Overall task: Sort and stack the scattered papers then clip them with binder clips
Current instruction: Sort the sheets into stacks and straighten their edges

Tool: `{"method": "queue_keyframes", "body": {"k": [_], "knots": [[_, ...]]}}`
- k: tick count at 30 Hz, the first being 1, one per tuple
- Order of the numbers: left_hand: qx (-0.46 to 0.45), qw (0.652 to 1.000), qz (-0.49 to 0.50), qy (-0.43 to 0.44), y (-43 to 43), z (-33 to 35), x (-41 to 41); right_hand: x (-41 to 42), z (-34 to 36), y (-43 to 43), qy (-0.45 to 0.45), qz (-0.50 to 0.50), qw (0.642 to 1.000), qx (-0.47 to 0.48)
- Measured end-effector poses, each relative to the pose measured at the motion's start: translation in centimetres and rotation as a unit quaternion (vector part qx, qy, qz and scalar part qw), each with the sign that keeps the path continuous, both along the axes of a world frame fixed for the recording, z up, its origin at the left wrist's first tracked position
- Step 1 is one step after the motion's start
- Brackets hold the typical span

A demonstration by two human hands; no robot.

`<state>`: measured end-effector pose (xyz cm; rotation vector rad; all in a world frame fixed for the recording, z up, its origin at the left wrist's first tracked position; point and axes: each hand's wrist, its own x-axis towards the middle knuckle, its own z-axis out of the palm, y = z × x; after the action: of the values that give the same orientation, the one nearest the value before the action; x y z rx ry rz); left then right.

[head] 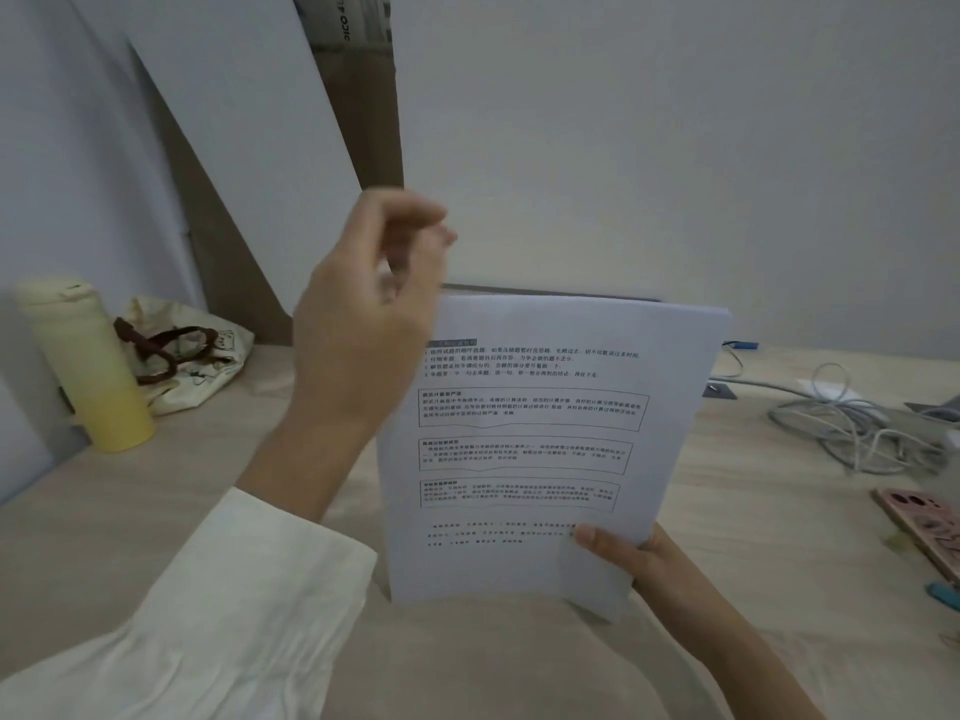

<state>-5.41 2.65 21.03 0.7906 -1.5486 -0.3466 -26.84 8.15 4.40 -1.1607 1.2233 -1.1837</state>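
A pale wood-grain desk [753,553] runs up to a plain white wall [675,148], with a board [244,137] leaning at 11 o'clock. The stacked papers [545,439] stand upright at centre, above the desk. The right hand [639,558] pinches their corner at 5 o'clock, thumb on the printed face. The left hand [363,324] curls at their 10 o'clock corner (too blurred to tell what, if anything, it holds). A yellow bottle [88,366] and cloth bag [192,356] sit at 9 o'clock, grey cables [852,428] at 3.

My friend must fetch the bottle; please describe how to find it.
Look at the table's far left end, by the wall. The bottle stands upright there, left of a cloth bag; it alone is tall, cream on top and yellow below.
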Motion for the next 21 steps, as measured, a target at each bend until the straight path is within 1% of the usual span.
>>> {"method": "queue_keyframes", "body": {"k": [1,2,3,4,5,6,7,8,11,12,14,16,18,19,21], "knots": [[-0.07,0.989,0.042,-0.12,0.2,0.9,-0.2,0.0,0.0,0.0,0.001,0.0,1.0,0.0],[-0.117,0.96,0.059,-0.249,0.2,1.8,-0.8,0.0,-0.1,0.0,0.004,-0.001,1.0,0.001],[-0.126,0.917,0.06,-0.373,0.0,2.5,-1.7,0.0,-0.1,0.0,0.007,-0.002,1.0,0.003],[-0.101,0.872,0.052,-0.476,-0.1,3.1,-2.8,0.0,-0.2,0.0,0.009,-0.004,1.0,0.005],[-0.051,0.834,0.036,-0.548,-0.2,3.5,-3.8,0.0,-0.3,0.0,0.01,-0.003,1.0,0.005],[0.006,0.809,0.016,-0.588,-0.5,3.8,-4.6,0.0,-0.3,0.0,0.012,-0.003,1.0,0.004],[0.043,0.798,-0.001,-0.602,-0.9,3.8,-5.0,0.0,-0.3,0.0,0.012,-0.005,1.0,0.005],[0.049,0.797,-0.012,-0.602,-1.2,3.8,-5.2,0.0,-0.3,0.0,0.012,-0.006,1.0,0.005],[-0.005,0.81,-0.039,-0.585,-1.7,3.3,-4.9,0.0,-0.4,-0.2,0.023,-0.004,1.0,0.008],[-0.025,0.819,-0.043,-0.571,-1.5,3.2,-4.4,-0.1,-0.3,-0.3,0.032,-0.004,0.999,0.014],[-0.057,0.853,-0.052,-0.516,-1.3,3.1,-2.5,-1.0,0.2,-0.4,0.045,-0.006,0.999,0.016],[-0.047,0.901,-0.053,-0.429,-1.4,3.1,0.5,-2.6,1.1,-0.2,0.044,-0.017,0.999,0.006],[0.006,0.949,-0.069,-0.306,-1.5,2.2,3.3,-4.8,1.7,0.0,-0.007,-0.042,0.999,-0.026],[0.03,0.966,-0.084,-0.244,-1.5,1.2,4.2,-5.3,2.1,0.2,-0.047,-0.056,0.996,-0.046],[0.076,0.982,-0.106,-0.137,-1.5,-1.3,5.1,-5.7,2.7,0.2,-0.111,-0.05,0.99,-0.076]]}}
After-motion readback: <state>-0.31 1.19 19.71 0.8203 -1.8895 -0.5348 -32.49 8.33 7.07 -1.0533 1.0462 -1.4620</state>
